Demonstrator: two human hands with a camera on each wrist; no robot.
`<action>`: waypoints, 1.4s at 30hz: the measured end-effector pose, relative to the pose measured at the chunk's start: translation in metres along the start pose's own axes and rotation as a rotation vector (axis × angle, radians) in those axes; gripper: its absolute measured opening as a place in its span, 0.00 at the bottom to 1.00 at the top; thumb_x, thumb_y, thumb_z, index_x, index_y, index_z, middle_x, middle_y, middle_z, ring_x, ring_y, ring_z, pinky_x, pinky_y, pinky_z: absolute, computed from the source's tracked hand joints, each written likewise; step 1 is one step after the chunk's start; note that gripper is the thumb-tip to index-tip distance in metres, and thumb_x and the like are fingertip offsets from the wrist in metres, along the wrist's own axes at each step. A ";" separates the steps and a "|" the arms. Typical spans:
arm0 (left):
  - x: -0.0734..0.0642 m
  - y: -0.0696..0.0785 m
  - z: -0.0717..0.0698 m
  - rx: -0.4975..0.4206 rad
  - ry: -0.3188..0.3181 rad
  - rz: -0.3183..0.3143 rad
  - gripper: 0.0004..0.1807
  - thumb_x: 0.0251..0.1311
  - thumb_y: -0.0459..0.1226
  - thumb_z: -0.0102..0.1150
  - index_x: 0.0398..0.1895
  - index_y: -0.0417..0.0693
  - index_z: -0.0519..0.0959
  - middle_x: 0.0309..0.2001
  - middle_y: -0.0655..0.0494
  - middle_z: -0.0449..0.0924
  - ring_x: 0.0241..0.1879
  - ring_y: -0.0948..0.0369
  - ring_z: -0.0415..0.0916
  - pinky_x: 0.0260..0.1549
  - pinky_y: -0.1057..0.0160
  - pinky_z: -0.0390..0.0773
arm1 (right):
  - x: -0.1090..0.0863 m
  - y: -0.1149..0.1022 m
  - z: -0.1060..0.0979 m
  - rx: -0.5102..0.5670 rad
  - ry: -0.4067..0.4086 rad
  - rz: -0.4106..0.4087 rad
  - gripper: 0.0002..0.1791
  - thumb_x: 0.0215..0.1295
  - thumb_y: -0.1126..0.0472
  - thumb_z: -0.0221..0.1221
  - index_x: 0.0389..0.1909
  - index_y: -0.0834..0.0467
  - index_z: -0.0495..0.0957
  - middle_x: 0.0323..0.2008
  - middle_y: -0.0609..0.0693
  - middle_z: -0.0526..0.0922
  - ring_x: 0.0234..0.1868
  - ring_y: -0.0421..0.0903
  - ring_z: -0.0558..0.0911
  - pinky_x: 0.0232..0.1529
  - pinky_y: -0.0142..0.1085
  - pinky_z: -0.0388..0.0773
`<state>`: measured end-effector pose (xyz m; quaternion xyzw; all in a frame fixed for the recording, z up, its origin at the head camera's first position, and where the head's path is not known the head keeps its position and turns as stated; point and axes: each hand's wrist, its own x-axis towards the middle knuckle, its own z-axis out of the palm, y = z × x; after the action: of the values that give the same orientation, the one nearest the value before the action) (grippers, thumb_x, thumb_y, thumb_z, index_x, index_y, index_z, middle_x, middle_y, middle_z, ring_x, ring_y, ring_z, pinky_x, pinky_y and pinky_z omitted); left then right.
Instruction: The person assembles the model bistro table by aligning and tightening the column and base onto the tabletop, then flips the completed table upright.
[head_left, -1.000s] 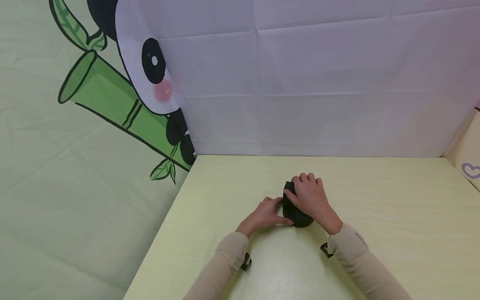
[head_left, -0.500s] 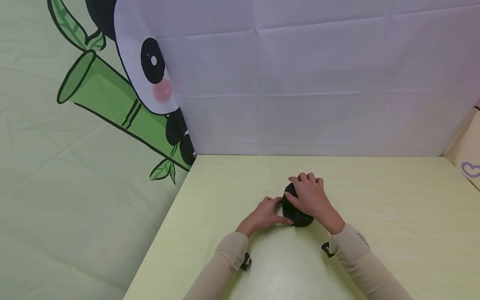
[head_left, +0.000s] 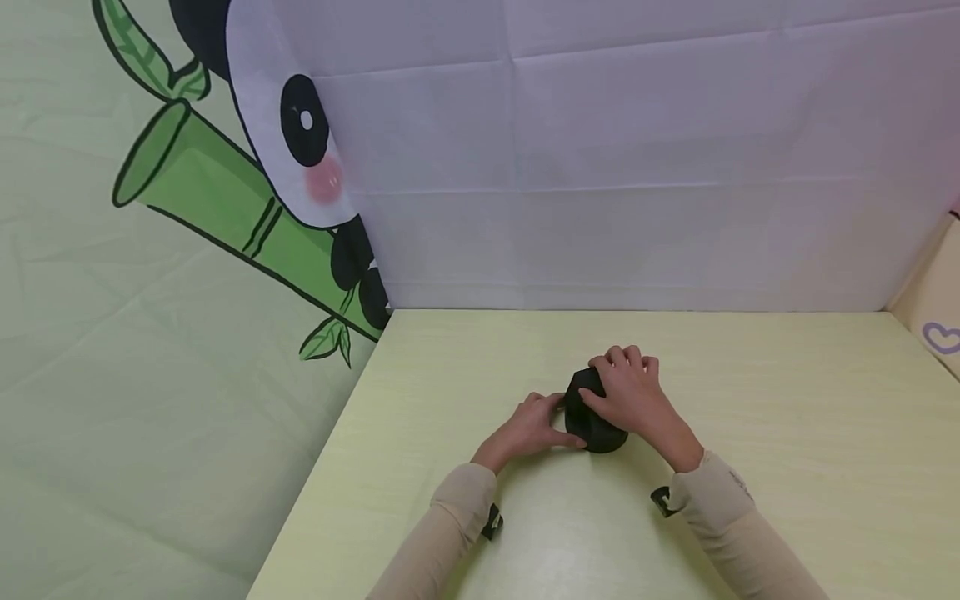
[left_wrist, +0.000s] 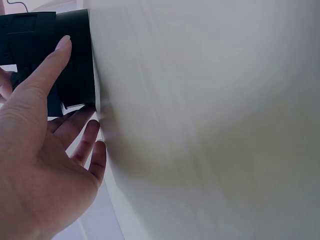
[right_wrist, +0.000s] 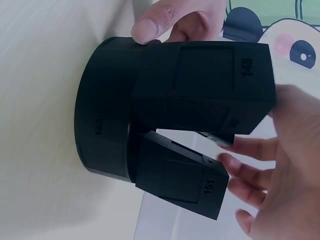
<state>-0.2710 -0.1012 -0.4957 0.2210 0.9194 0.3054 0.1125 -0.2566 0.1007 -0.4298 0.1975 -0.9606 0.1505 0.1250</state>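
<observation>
A black plastic piece [head_left: 581,422] stands on the table, with a round base [right_wrist: 102,115] and angular blocks rising from it. Raised numbers mark its faces; 148 is on one block [right_wrist: 205,70] and 151 on another block [right_wrist: 182,180]. Low down, my left hand [head_left: 527,427] holds the base [left_wrist: 79,82], thumb on one side and fingers on the other. From above and the right, my right hand [head_left: 636,398] grips the upper blocks, its thumb on the near side and fingers curled over the far side. Part of the upper blocks is hidden beneath that hand.
The pale wooden table [head_left: 450,383] reaches back to a plain whitish cloth wall [head_left: 637,167]. At the left hangs a green cloth [head_left: 112,375] printed with a panda and bamboo. A cream panel [head_left: 930,300] with a purple heart stands at the right edge.
My right hand has shifted a little to the right, and the upper part of the black piece appears turned and shows more of its top. My left hand has stayed at the base.
</observation>
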 end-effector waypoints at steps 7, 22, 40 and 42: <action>0.000 0.002 0.000 -0.002 0.003 -0.003 0.45 0.56 0.55 0.77 0.74 0.50 0.72 0.65 0.56 0.77 0.61 0.55 0.66 0.56 0.56 0.72 | -0.003 0.003 -0.001 -0.012 0.011 0.010 0.26 0.66 0.44 0.68 0.48 0.64 0.81 0.48 0.63 0.75 0.55 0.67 0.69 0.50 0.62 0.64; -0.002 0.003 -0.002 -0.012 0.008 -0.015 0.45 0.56 0.55 0.77 0.75 0.50 0.71 0.65 0.57 0.77 0.61 0.55 0.66 0.56 0.57 0.72 | -0.007 -0.005 0.001 -0.045 0.059 -0.003 0.22 0.67 0.46 0.67 0.39 0.64 0.81 0.45 0.63 0.76 0.53 0.66 0.70 0.49 0.60 0.66; -0.002 0.002 -0.001 -0.013 0.001 -0.019 0.47 0.55 0.56 0.77 0.75 0.49 0.71 0.62 0.57 0.78 0.60 0.56 0.66 0.53 0.58 0.71 | -0.008 -0.018 0.003 -0.064 0.124 -0.001 0.22 0.66 0.47 0.68 0.36 0.64 0.79 0.33 0.57 0.75 0.40 0.60 0.73 0.39 0.52 0.70; -0.002 0.002 -0.001 -0.009 0.001 -0.022 0.47 0.55 0.56 0.77 0.75 0.49 0.71 0.62 0.56 0.78 0.60 0.56 0.66 0.54 0.58 0.71 | -0.009 -0.019 0.002 -0.069 0.114 0.019 0.22 0.65 0.46 0.68 0.35 0.64 0.79 0.32 0.57 0.74 0.40 0.59 0.73 0.39 0.52 0.69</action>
<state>-0.2693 -0.1012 -0.4940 0.2101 0.9204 0.3084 0.1166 -0.2409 0.0866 -0.4295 0.1751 -0.9583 0.1297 0.1847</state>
